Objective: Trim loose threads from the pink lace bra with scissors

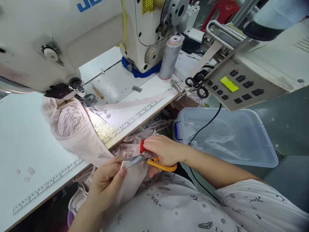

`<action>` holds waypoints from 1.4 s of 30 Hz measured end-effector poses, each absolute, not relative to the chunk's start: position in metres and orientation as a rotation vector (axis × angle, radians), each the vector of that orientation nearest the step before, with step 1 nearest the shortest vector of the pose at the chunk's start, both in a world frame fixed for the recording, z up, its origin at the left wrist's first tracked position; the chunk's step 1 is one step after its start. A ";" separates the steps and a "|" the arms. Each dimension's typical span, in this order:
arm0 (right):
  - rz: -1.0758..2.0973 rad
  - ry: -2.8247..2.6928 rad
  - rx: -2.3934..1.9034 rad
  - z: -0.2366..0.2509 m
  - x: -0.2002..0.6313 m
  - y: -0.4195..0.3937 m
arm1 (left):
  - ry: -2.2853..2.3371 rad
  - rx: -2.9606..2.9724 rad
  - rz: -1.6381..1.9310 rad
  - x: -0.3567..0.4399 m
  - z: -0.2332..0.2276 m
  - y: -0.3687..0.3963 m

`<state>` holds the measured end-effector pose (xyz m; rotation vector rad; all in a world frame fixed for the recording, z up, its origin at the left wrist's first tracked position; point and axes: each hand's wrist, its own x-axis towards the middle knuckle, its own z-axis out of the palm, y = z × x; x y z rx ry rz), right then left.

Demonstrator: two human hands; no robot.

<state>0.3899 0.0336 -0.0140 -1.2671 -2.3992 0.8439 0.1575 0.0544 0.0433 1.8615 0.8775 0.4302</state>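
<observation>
Pink lace garment (pixel 72 129) hangs from the sewing machine (pixel 72 42) over the front edge of the bench (pixel 24 145) into the person's lap, its upper end near the presser foot. The left hand (pixel 106 183) pinches a fold of its plain fabric between thumb and fingers, held taut. The right hand (pixel 164 149) is closed round orange-handled thread snips (pixel 149 159), blades resting at the fold just beside the left thumb. A clean cut, I judge, calls for keeping the fabric taut, only the blade tips at the loose end, and the thumb clear; whether the blades already bite a thread is hard to tell here.

A pink tape (pixel 135 102) runs across the bench to a guide at the right, where black scissors (pixel 196 87) lie beside a control panel (pixel 231 87). A thread cone (pixel 170 58) stands by the machine head. Below, a clear plastic bin (pixel 227 135) sits near the right forearm, and a black cable (pixel 205 125) crosses it. Nothing blocks the hands.
</observation>
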 end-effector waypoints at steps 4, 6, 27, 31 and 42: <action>0.838 -2.366 -1.274 -0.015 0.386 0.033 | 0.917 1.826 0.443 0.156 0.041 0.055; 0.830 -2.361 -1.277 -0.015 0.386 0.032 | 0.937 1.815 0.450 0.156 0.040 0.055; 0.927 -2.056 -1.310 -0.020 0.384 0.026 | 0.931 1.755 0.499 0.160 0.040 0.053; 1.048 -1.861 -1.221 -0.013 0.384 0.023 | 0.936 1.783 0.487 0.155 0.040 0.051; 0.815 -2.088 -1.387 0.008 0.389 0.006 | 1.107 2.466 0.833 0.136 0.031 0.030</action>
